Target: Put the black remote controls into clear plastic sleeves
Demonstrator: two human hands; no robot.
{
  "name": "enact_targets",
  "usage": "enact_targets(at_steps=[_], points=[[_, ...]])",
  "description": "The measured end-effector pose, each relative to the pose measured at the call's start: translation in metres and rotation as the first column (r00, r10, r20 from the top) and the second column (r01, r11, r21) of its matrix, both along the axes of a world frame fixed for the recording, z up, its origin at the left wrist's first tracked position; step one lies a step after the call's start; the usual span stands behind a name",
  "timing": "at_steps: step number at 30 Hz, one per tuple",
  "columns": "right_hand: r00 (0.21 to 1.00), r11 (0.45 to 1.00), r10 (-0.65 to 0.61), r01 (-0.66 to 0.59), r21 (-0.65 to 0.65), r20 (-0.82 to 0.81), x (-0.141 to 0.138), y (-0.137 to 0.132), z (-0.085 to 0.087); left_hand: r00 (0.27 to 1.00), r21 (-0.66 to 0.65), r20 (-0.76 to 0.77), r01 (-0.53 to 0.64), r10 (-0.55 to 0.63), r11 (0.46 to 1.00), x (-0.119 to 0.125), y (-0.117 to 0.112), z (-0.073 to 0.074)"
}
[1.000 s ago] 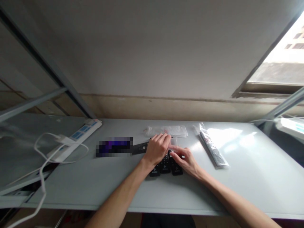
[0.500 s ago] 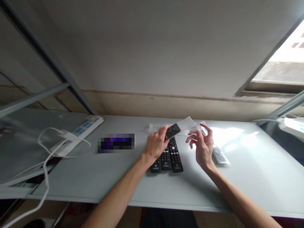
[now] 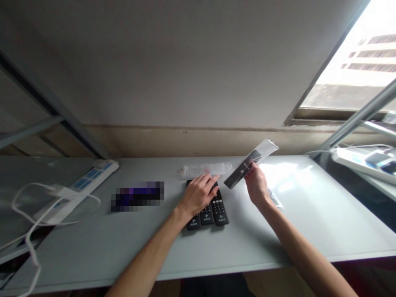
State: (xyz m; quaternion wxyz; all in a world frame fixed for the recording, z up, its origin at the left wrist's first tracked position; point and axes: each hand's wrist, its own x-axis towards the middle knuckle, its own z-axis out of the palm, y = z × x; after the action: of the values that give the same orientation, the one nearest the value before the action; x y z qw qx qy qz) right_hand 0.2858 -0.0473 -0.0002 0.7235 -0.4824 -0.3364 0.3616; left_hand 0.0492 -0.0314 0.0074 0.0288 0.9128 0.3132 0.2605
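Clear plastic sleeve wraps the black remote that the right hand pinches between its fingers, up off the desk. Loosely bent, the left hand lies across three more remotes set side by side (whether it grips one, I cannot tell). As far as shows, one remote is sleeved and those three look bare. Beyond lies crumpled clear packaging; another packet is mostly hidden by the right wrist.
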Motion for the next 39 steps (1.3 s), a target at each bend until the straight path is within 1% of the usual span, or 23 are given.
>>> enact_targets(at_steps=[1, 2, 3, 4, 5, 6, 7, 8, 9, 10, 11, 13, 15, 16, 18, 20, 23, 25, 27, 31, 34, 37, 39], points=[[1.0, 0.999, -0.025, 0.025, -0.045, -0.009, 0.01, 0.004, -0.002, 1.0, -0.011, -0.015, 0.001, -0.001, 1.0, 0.0, 0.001, -0.001], [0.999, 0.994, -0.02, 0.023, -0.103, 0.03, 0.018, 0.007, -0.005, 1.0, -0.021, -0.029, -0.001, 0.0, 1.0, 0.0, 0.002, -0.002], [0.993, 0.987, 0.008, 0.012, -0.162, 0.12, 0.025, 0.009, -0.008, 0.999, -0.031, -0.042, -0.01, 0.009, 0.999, 0.0, 0.002, -0.004], [0.966, 0.977, 0.049, 0.006, -0.211, 0.252, 0.031, 0.01, -0.011, 0.998, -0.043, -0.054, -0.028, 0.025, 0.999, 0.0, 0.003, -0.007], [0.907, 0.971, 0.089, 0.014, -0.24, 0.412, 0.035, 0.01, -0.015, 0.997, -0.059, -0.067, -0.051, 0.047, 0.997, 0.0, 0.003, -0.011], [0.808, 0.969, 0.116, 0.037, -0.246, 0.578, 0.038, 0.01, -0.019, 0.994, -0.081, -0.082, -0.079, 0.072, 0.994, 0.0, 0.003, -0.014], [0.681, 0.97, 0.127, 0.069, -0.235, 0.721, 0.039, 0.01, -0.023, 0.99, -0.109, -0.102, -0.108, 0.097, 0.988, 0.0, 0.003, -0.018], [0.547, 0.971, 0.13, 0.101, -0.219, 0.827, 0.039, 0.009, -0.027, 0.985, -0.14, -0.127, -0.135, 0.117, 0.981, 0.0, 0.003, -0.021], [0.424, 0.97, 0.136, 0.128, -0.208, 0.895, 0.038, 0.008, -0.031, 0.98, -0.171, -0.153, -0.155, 0.13, 0.973, -0.001, 0.003, -0.023], [0.321, 0.966, 0.149, 0.154, -0.207, 0.935, 0.037, 0.007, -0.035, 0.975, -0.199, -0.178, -0.169, 0.134, 0.965, -0.001, 0.003, -0.025], [0.238, 0.961, 0.166, 0.181, -0.212, 0.957, 0.035, 0.005, -0.038, 0.971, -0.22, -0.2, -0.178, 0.134, 0.959, -0.002, 0.004, -0.026], [0.116, 0.954, 0.176, 0.226, -0.198, 0.978, 0.03, 0.001, -0.043, 0.965, -0.245, -0.228, -0.185, 0.129, 0.952, -0.002, 0.004, -0.026], [0.034, 0.957, 0.149, 0.245, -0.153, 0.988, 0.023, -0.005, -0.043, 0.963, -0.259, -0.24, -0.187, 0.125, 0.948, -0.002, 0.004, -0.025], [0.007, 0.963, 0.127, 0.237, -0.125, 0.992, 0.019, -0.007, -0.043, 0.962, -0.263, -0.243, -0.188, 0.124, 0.946, -0.002, 0.003, -0.025], [-0.029, 0.981, 0.086, 0.176, -0.08, 0.996, 0.009, -0.009, -0.04, 0.962, -0.267, -0.245, -0.188, 0.123, 0.945, -0.001, 0.003, -0.025], [-0.042, 0.995, 0.088, 0.059, -0.086, 0.995, -0.003, -0.007, -0.039, 0.963, -0.263, -0.243, -0.183, 0.118, 0.947, -0.001, 0.003, -0.025], [-0.03, 0.973, 0.204, -0.106, -0.206, 0.978, -0.018, 0.001, -0.042, 0.967, -0.263, -0.233, -0.162, 0.101, 0.951, -0.002, 0.003, -0.025], [-0.019, 0.949, 0.282, -0.142, -0.281, 0.959, -0.021, 0.006, -0.045, 0.97, -0.271, -0.224, -0.151, 0.091, 0.951, -0.003, 0.003, -0.023], [-0.007, 0.941, 0.307, -0.146, -0.304, 0.952, -0.018, 0.009, -0.048, 0.973, -0.277, -0.214, -0.143, 0.084, 0.95, -0.003, 0.002, -0.021], [0.011, 0.946, 0.296, -0.14, -0.291, 0.955, -0.011, 0.008, -0.049, 0.977, -0.266, -0.196, -0.129, 0.077, 0.955, -0.004, 0.002, -0.02], [-0.004, 0.956, 0.273, -0.109, -0.271, 0.962, -0.008, 0.005, -0.049, 0.978, -0.261, -0.19, -0.134, 0.085, 0.956, -0.005, 0.001, -0.019], [-0.016, 0.973, 0.225, -0.041, -0.226, 0.974, -0.005, 0.003, -0.051, 0.978, -0.263, -0.184, -0.144, 0.097, 0.954, -0.005, 0.001, -0.015], [-0.029, 0.974, 0.226, -0.025, -0.227, 0.974, -0.001, 0.003, -0.054, 0.977, -0.27, -0.193, -0.145, 0.094, 0.952, -0.004, 0.0, -0.013]])
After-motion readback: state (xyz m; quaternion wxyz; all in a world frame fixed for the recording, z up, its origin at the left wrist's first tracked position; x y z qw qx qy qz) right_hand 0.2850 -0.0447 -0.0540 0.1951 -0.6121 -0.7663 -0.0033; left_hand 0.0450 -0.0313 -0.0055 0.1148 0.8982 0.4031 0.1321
